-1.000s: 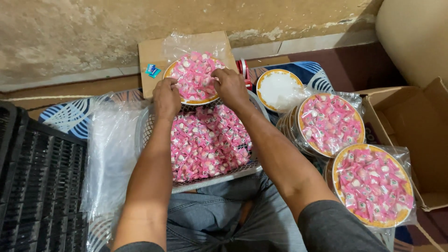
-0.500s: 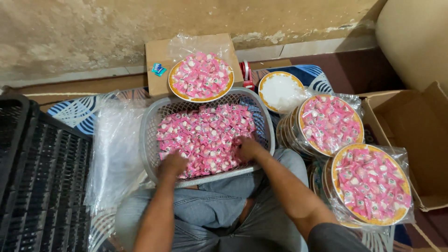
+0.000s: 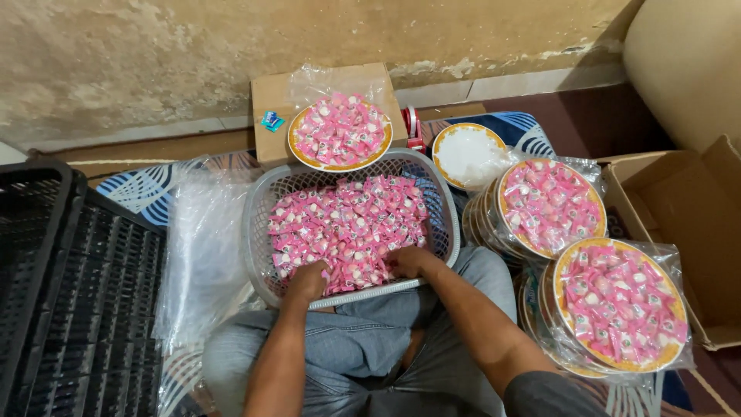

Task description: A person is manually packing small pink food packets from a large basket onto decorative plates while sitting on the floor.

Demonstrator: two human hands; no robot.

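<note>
- The pink candies (image 3: 347, 228) lie in a heap inside the grey basket (image 3: 258, 224), which rests on the person's lap, against the jeans (image 3: 363, 347).
- The left hand (image 3: 307, 279) is pushed into the near edge of the heap, at the left side. Its fingers are buried between the candies, so I cannot tell how far it is open or if it holds any.
- The right hand (image 3: 413, 261) is also in the near edge of the heap, a little to the right of the middle. Its fingers are curled down into the candies; if it grips some of them cannot be seen.
- The two hands are near each other, with a few candies between them.
- One filled plate (image 3: 340, 133) with an orange rim stands just behind the basket, on a flat piece of cardboard (image 3: 266, 108). A clear bag lies under and behind it.
- One empty plate (image 3: 465, 154) lies to the right of it.
- Two wrapped plates (image 3: 549, 207) full of candies, each in a clear bag, stand at the right on stacks of more plates; how many plates are in these stacks I cannot count.
- One open box (image 3: 687, 224) is at the far right, cut off by the edge.
- One black crate (image 3: 69, 301) is at the left, also cut off.
- A pile of clear bags (image 3: 201, 255) lies between the crate and the basket; the number is not possible to count.
- A small blue packet (image 3: 272, 120) lies on the cardboard. A red and white thing behind the basket is mostly hidden.
</note>
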